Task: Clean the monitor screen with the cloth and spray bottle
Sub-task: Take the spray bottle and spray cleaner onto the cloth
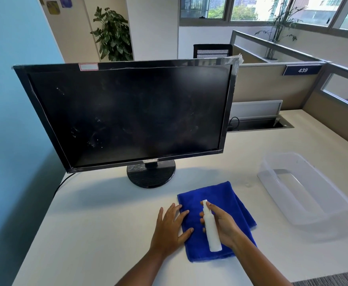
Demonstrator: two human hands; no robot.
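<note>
Right hand [223, 226] grips white spray bottle [212, 228] above blue cloth [230, 201]; left hand [169, 228] flat on cloth edge; monitor [125, 114] screen seemingly smudged.

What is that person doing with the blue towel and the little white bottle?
The person is getting ready to clean the monitor, which is switched off and has specks and smudges on its screen. The right hand holds a white spray bottle over the blue cloth lying on the desk. The left hand rests flat on the cloth's left edge. A clear plastic tub sits off to the right.
</note>
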